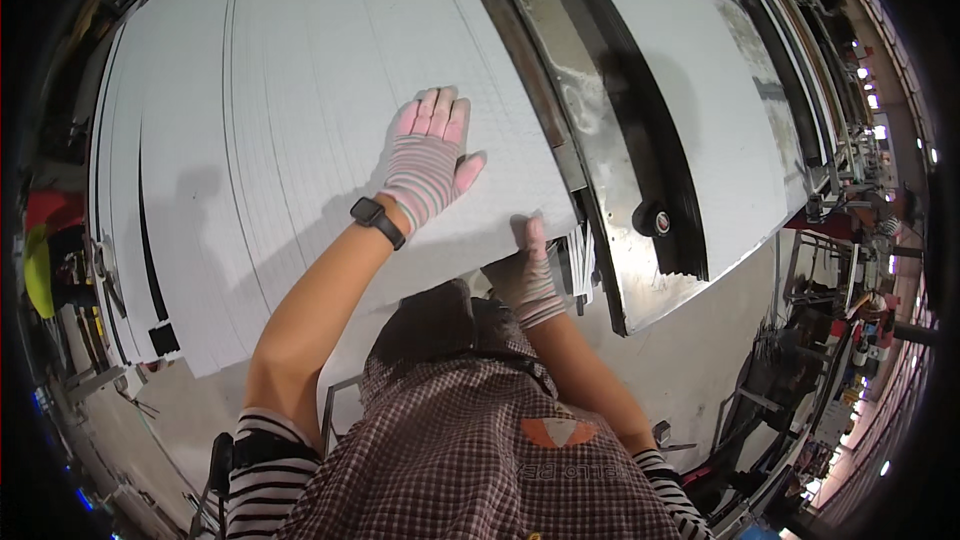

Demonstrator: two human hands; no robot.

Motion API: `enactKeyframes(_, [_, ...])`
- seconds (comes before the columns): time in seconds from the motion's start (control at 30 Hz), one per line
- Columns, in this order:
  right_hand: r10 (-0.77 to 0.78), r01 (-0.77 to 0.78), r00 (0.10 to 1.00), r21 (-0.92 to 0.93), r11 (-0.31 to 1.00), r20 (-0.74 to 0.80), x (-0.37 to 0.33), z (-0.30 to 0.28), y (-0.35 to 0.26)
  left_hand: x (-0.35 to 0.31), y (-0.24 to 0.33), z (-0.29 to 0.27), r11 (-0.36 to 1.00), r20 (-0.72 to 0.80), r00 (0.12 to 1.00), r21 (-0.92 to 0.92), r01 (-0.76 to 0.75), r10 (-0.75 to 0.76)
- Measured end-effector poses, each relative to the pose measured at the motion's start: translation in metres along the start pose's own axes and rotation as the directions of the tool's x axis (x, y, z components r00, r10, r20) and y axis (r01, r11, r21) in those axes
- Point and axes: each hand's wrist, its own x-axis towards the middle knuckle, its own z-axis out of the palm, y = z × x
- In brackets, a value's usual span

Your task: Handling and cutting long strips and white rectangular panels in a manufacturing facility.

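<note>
Large white sheets (330, 60) lie in a broad overlapping spread before me, their long edges showing as thin lines. My left hand (430, 160), in a pink-and-grey striped glove, rests flat on the top sheet with its fingers stretched out and the thumb apart. At the near right corner my right hand (537, 280), gloved alike, grips the sheet's edge: the thumb lies on top and the other fingers are hidden beneath. Just right of that hand, several white sheet edges (580, 265) hang below the corner.
A metal machine bed (610, 155) runs along the right side, with a dark bar and a round black knob (655, 219) on it. Beyond it lies another white panel (690, 80). A grey floor (690, 360) shows below. Racks and tools crowd the far right.
</note>
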Motion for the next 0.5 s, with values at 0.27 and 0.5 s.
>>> enactKeyframes(0.27, [0.006,-0.011,0.999,0.139,0.990,0.033,0.007,0.004,0.002,0.011,0.013,-0.010,1.000,0.121,0.992,0.012,0.024,-0.025])
enactKeyframes(0.5, [-0.191,0.193,0.974,0.009,0.981,-0.123,0.020,-0.012,0.015,0.011,0.014,-0.005,0.997,0.142,0.989,0.079,0.027,-0.038])
